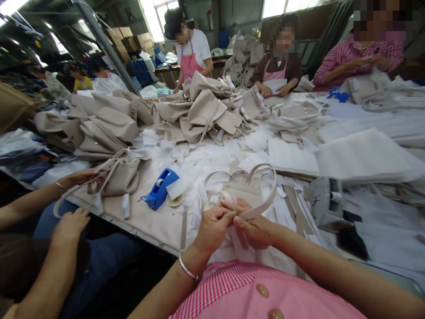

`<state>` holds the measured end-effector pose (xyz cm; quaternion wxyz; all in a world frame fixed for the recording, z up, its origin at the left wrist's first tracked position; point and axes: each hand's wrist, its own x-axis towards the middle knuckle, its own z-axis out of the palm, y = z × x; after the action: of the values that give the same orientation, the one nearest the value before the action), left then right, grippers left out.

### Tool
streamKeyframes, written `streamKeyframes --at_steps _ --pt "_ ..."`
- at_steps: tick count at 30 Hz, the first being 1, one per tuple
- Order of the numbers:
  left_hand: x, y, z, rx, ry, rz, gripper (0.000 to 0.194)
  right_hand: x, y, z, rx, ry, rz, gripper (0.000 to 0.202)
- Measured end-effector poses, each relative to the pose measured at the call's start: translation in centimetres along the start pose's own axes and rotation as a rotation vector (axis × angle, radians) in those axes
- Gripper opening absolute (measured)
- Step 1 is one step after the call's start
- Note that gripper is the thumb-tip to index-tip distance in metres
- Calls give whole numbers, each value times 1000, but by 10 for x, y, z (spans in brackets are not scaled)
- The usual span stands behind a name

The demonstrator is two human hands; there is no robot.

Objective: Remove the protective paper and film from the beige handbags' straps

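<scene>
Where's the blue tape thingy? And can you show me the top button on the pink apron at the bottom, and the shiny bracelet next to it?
Blue tape dispenser [158, 194]: head view, on its body.
Top button [262, 290]: head view, its middle.
Bracelet [185, 270]: head view, its band.

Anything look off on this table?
Nothing clearly spilled or damaged. Just untidy: loose thin white sheets lie scattered mid-table at odd angles, and the beige handbags behind them are heaped haphazardly, flaps and straps pointing every way.
</scene>
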<state>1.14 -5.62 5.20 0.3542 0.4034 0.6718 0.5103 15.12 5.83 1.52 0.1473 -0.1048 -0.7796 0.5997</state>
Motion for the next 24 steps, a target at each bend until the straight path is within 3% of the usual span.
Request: streamKeyframes --at_steps 5,8,11,15,18,22,24 --pt "-11 -7 -9 192 -98 207 22 12 -14 -13 870 50 196 81" --pt "-15 -12 -15 268 -194 290 23 32 -22 -29 1147 15 270 81" --pt "-15 -21 -19 329 -217 338 22 54 -26 -33 1146 207 377 50" --pt "-14 -32 -19 239 29 271 18 69 -32 -28 1044 583 490 5" --pt "-12 -34 -16 213 186 180 37 69 -39 -28 1065 609 464 2" --pt "-6 -25 -13 138 150 26 16 62 -44 -24 926 582 275 14" --pt "-2 -17 -11 92 149 -13 19 58 -44 -14 765 551 197 24"
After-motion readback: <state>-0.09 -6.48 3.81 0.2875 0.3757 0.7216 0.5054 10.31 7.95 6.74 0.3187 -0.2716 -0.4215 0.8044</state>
